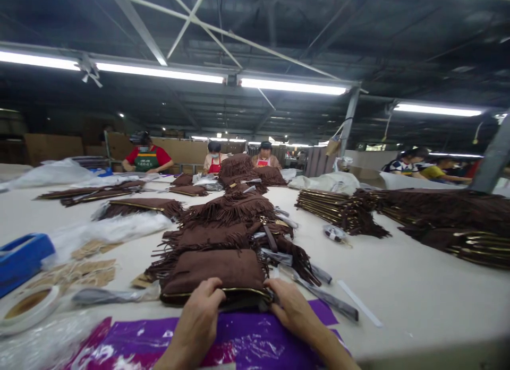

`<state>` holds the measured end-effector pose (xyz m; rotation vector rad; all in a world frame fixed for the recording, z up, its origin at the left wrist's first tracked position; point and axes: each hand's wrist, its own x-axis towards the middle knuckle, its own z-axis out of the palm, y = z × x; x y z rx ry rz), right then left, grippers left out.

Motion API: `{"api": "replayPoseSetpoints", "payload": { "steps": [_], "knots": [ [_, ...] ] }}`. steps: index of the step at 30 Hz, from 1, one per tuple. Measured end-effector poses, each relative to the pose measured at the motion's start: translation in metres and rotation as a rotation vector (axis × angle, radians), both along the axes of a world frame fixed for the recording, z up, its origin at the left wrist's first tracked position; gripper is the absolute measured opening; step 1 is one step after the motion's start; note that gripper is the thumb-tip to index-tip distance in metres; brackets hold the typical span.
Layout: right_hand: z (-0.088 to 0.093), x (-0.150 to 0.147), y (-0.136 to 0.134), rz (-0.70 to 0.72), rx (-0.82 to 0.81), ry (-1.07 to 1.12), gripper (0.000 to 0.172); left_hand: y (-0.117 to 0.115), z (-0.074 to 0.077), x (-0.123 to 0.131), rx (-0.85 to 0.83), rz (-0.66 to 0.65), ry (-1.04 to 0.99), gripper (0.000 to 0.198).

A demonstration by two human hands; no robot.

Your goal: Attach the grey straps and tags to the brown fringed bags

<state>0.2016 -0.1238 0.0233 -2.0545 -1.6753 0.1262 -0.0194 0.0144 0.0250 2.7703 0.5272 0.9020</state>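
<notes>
A brown suede-like pouch (217,269) with a gold zipper along its near edge lies in front of me, fringed pouches stacked behind it. My left hand (202,311) is closed on the zipper edge near the middle, thumb and fingers pressed together. At the right end of the same edge, my right hand (292,306) grips the pouch's corner. The pouch opening seems to gape slightly between the hands, with dark material below it. Under both wrists lies purple and magenta plastic (255,341).
Left are a blue tape dispenser (26,258), a tape roll (30,309) and cardboard tags (79,272). Wrapped straps and a white strip (359,303) lie right. Stacked zippered pouches (338,208) stand farther back. Several people work beyond the white table (418,301).
</notes>
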Motion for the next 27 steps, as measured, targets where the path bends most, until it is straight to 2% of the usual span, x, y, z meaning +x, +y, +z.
{"api": "replayPoseSetpoints", "payload": {
  "steps": [2, 5, 8, 12, 17, 21, 23, 27],
  "knots": [
    [0.001, -0.001, -0.003, -0.04, -0.007, -0.031, 0.031, -0.022, 0.0, 0.016, -0.125, -0.121, 0.006, 0.032],
    [0.009, -0.002, -0.013, -0.061, 0.008, 0.063, 0.017, -0.046, 0.0, 0.035, -0.275, -0.226, -0.03, 0.028],
    [0.02, -0.005, -0.026, -0.074, 0.026, 0.147, 0.008, -0.062, 0.0, 0.049, -0.37, -0.264, -0.098, 0.024],
    [0.02, -0.01, -0.038, -0.085, -0.015, 0.055, 0.007, -0.076, -0.006, 0.062, -0.448, -0.245, -0.092, 0.026],
    [0.009, -0.007, -0.041, -0.135, -0.101, -0.156, 0.014, -0.083, -0.021, 0.072, -0.516, -0.214, -0.087, 0.029],
    [0.01, -0.01, -0.034, -0.141, -0.083, -0.317, 0.007, -0.082, -0.02, 0.073, -0.598, -0.138, -0.121, 0.018],
    [0.01, -0.018, -0.032, -0.141, -0.133, -0.318, 0.011, -0.079, -0.017, 0.075, -0.661, -0.085, -0.123, 0.016],
    [0.004, -0.036, -0.034, -0.125, -0.188, -0.165, 0.019, -0.069, -0.015, 0.083, -0.862, -0.036, -0.114, 0.024]
  ]
}}
